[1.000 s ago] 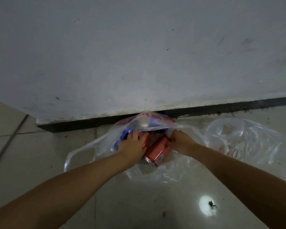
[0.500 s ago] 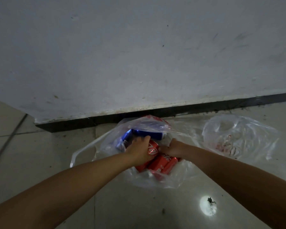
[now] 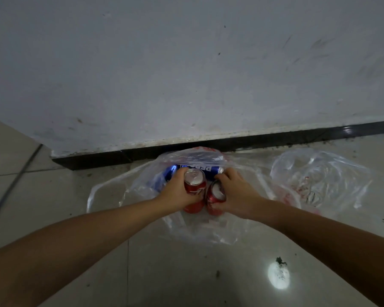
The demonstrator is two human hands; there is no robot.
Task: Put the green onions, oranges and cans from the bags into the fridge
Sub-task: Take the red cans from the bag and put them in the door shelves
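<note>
While each hand (image 3: 181,191) (image 3: 237,193) grips a red can (image 3: 195,186) (image 3: 215,196) in the clear bag (image 3: 142,187) at frame centre, a straight upward lift would likely avoid snagging plastic.

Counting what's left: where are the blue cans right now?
Head view, centre: the blue cans lie in the clear bag by the wall, just behind both hand-held red cans.

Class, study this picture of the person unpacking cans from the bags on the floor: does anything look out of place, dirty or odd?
Yes. A dark insect-like speck sits by a bright light patch on the floor tiles, and grime lines the black skirting. The red cans look undamaged.
</note>
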